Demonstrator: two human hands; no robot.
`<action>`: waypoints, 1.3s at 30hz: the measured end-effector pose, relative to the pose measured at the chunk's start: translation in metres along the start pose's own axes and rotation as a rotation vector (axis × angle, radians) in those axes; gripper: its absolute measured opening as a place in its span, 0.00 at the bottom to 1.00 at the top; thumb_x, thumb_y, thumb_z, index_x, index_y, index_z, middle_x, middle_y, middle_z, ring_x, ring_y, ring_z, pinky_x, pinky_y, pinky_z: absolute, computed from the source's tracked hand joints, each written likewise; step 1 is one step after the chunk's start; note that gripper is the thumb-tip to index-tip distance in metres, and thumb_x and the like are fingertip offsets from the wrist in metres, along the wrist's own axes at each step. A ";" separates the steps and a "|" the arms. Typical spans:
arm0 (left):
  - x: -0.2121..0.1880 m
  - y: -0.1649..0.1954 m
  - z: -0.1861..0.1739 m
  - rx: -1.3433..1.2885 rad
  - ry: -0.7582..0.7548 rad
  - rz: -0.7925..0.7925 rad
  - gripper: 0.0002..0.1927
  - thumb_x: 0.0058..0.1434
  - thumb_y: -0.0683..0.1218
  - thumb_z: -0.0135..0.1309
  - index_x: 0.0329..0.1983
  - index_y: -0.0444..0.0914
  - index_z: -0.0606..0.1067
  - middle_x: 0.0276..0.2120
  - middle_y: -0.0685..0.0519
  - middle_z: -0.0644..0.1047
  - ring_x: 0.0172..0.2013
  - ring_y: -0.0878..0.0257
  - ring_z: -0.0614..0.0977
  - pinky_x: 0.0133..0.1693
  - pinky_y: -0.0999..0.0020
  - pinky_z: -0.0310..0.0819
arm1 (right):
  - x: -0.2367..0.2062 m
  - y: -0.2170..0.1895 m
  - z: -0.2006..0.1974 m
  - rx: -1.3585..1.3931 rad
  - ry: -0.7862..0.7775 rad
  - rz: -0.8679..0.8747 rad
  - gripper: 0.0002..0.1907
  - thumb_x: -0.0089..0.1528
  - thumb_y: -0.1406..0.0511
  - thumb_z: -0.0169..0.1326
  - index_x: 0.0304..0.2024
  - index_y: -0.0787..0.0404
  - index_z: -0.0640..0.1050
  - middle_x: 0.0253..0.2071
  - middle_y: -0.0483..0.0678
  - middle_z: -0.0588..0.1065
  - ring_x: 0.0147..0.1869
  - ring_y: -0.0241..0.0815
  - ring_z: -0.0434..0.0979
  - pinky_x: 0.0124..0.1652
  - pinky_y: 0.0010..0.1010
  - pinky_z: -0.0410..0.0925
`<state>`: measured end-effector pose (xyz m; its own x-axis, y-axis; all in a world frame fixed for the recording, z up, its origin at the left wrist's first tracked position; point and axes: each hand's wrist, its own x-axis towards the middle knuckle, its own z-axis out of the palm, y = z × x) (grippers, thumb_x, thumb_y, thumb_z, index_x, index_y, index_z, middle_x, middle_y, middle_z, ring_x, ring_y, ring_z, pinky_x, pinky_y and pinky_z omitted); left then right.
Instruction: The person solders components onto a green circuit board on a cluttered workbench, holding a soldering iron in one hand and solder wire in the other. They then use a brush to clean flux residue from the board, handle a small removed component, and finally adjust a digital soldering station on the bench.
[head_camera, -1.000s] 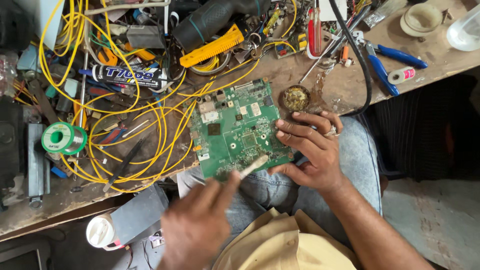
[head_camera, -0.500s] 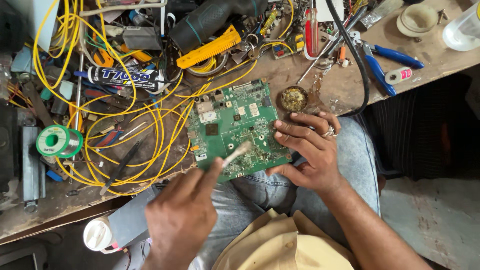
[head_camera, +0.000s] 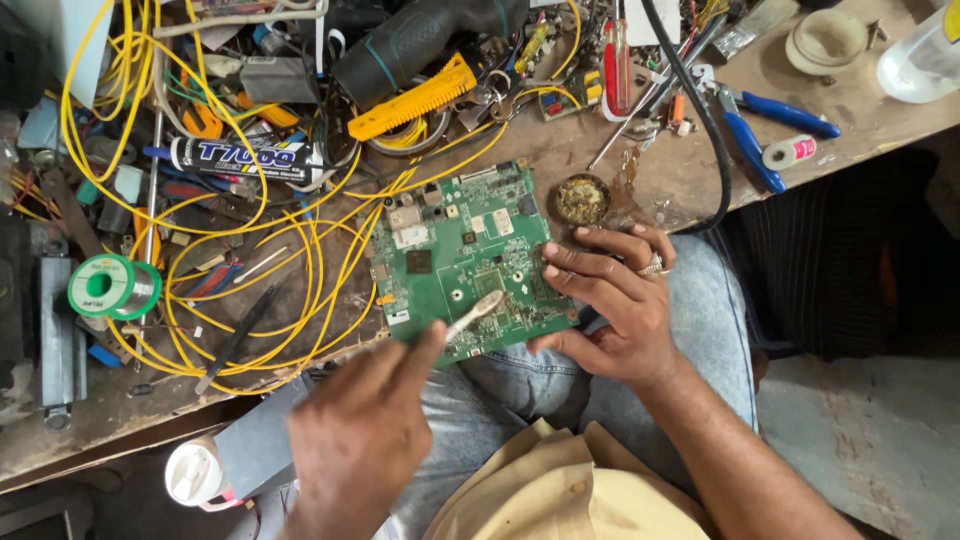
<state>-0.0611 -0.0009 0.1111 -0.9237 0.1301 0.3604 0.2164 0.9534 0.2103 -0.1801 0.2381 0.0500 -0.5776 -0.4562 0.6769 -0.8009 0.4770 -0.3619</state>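
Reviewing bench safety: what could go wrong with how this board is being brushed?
1. The green circuit board hangs half off the bench edge over the lap, steadied only by the right hand; a hard stroke might tip it.
2. The brush in the left hand could snag small components.
3. Yellow wires beside the board may catch and drag it.

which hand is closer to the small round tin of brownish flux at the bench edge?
Right. The right hand grips the green circuit board's edge just below the small round tin of brownish flux. The left hand is further down-left, holding a small white brush on the board.
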 end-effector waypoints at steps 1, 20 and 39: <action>-0.003 -0.001 0.002 -0.031 0.015 0.022 0.28 0.49 0.39 0.54 0.55 0.45 0.80 0.29 0.59 0.72 0.27 0.64 0.77 0.26 0.67 0.73 | 0.000 0.000 0.000 0.002 -0.001 0.000 0.34 0.49 0.40 0.65 0.46 0.56 0.82 0.55 0.43 0.80 0.64 0.48 0.74 0.65 0.48 0.54; 0.014 0.002 -0.001 0.088 -0.006 -0.051 0.31 0.45 0.40 0.56 0.56 0.46 0.79 0.30 0.57 0.72 0.28 0.60 0.77 0.26 0.63 0.72 | 0.000 -0.003 0.000 0.003 0.011 0.010 0.34 0.49 0.40 0.65 0.46 0.55 0.82 0.55 0.43 0.80 0.64 0.48 0.74 0.65 0.48 0.53; 0.013 -0.007 -0.003 0.079 0.018 0.002 0.30 0.44 0.40 0.55 0.54 0.46 0.79 0.37 0.57 0.75 0.36 0.59 0.79 0.33 0.63 0.73 | 0.001 0.004 -0.005 0.019 0.013 -0.018 0.33 0.50 0.41 0.66 0.46 0.56 0.82 0.56 0.43 0.79 0.64 0.49 0.74 0.64 0.47 0.55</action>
<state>-0.0732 -0.0066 0.1172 -0.9173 0.1279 0.3770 0.1920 0.9717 0.1375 -0.1827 0.2431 0.0525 -0.5612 -0.4546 0.6916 -0.8139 0.4548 -0.3615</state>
